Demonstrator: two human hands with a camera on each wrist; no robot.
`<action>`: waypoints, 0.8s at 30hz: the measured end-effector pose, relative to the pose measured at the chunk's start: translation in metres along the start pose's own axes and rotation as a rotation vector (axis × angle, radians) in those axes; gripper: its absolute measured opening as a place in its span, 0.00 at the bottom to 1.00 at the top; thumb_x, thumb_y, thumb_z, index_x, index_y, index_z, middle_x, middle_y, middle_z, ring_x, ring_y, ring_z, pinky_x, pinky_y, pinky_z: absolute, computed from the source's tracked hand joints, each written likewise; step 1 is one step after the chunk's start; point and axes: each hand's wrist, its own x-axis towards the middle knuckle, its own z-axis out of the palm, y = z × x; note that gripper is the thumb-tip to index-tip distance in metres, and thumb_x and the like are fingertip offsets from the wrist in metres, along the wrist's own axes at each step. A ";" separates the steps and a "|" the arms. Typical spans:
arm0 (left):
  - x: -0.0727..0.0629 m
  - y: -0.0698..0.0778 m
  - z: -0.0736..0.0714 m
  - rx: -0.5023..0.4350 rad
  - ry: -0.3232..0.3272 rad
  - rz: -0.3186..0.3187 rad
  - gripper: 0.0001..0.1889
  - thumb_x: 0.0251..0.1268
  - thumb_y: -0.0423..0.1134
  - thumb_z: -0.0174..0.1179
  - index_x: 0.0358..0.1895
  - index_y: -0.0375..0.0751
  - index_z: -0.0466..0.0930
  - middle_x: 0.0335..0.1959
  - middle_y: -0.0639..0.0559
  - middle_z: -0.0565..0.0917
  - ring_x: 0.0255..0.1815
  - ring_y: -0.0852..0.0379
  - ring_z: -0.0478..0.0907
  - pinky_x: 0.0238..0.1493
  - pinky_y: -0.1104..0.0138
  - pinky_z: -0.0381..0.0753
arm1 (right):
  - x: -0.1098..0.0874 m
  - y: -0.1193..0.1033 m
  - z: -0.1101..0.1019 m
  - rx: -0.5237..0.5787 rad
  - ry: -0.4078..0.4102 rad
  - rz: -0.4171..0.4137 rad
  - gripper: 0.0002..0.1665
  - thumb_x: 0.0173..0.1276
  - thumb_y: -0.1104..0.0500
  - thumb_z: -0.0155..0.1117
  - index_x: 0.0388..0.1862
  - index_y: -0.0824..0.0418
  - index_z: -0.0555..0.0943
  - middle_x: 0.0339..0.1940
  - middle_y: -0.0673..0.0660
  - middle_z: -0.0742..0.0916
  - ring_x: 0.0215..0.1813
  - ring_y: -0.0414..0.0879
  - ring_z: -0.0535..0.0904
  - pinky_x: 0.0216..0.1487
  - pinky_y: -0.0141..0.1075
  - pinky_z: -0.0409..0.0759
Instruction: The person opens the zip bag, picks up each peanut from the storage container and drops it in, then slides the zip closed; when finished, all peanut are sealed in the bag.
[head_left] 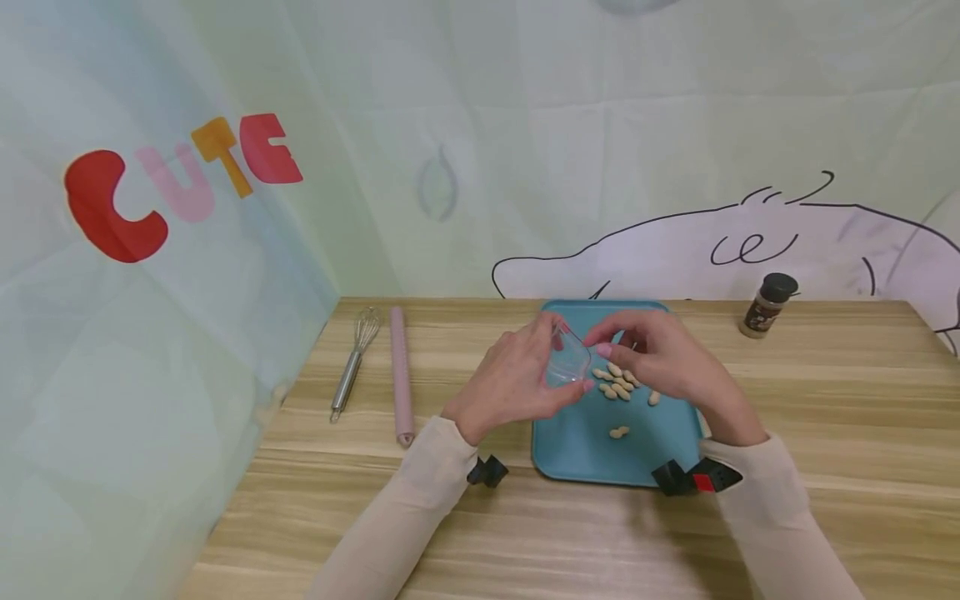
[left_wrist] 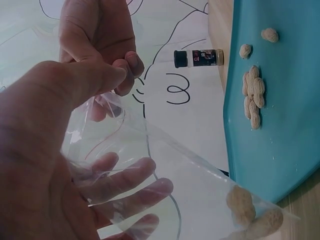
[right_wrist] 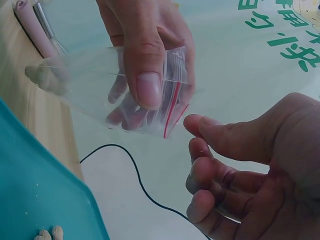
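Note:
My left hand (head_left: 513, 371) grips a clear zip bag (head_left: 567, 358) above the tray, thumb on one side and fingers on the other. A red strip runs along the bag's mouth. Low in the bag sit several peanuts (left_wrist: 241, 205), seen in the left wrist view. At the corner of the mouth is my right hand (head_left: 663, 350), its fingers loosely bent. Its thumb and index fingertips are close together, just off the bag's edge in the right wrist view, with nothing visible between them. Under the hands, several peanuts (head_left: 618, 387) lie on the blue tray (head_left: 577, 454).
Left of the tray, a pink rolling pin (head_left: 402, 375) and a metal whisk (head_left: 352, 367) lie on the wooden table (head_left: 570, 533). A seasoning jar (head_left: 767, 307) with a black lid stands at the back right. Printed cloth hangs behind and to the left.

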 end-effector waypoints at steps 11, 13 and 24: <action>0.000 -0.001 -0.001 0.001 -0.007 -0.025 0.35 0.66 0.62 0.68 0.66 0.43 0.69 0.52 0.47 0.85 0.42 0.52 0.82 0.46 0.60 0.82 | -0.003 0.004 -0.008 -0.042 0.033 0.029 0.09 0.76 0.68 0.66 0.48 0.59 0.90 0.44 0.58 0.92 0.33 0.45 0.79 0.34 0.35 0.78; 0.000 -0.001 -0.002 -0.002 -0.006 -0.023 0.35 0.66 0.62 0.68 0.65 0.43 0.69 0.53 0.45 0.85 0.42 0.52 0.82 0.45 0.60 0.82 | -0.003 0.005 -0.009 -0.047 0.039 0.045 0.10 0.76 0.67 0.66 0.49 0.60 0.90 0.44 0.58 0.92 0.35 0.46 0.80 0.35 0.35 0.79; 0.000 -0.001 -0.001 -0.002 -0.015 -0.032 0.36 0.66 0.61 0.68 0.66 0.41 0.70 0.53 0.45 0.85 0.42 0.52 0.82 0.45 0.61 0.82 | 0.000 0.024 -0.004 -0.044 0.063 0.197 0.14 0.78 0.60 0.66 0.58 0.62 0.88 0.53 0.65 0.90 0.40 0.49 0.82 0.40 0.36 0.80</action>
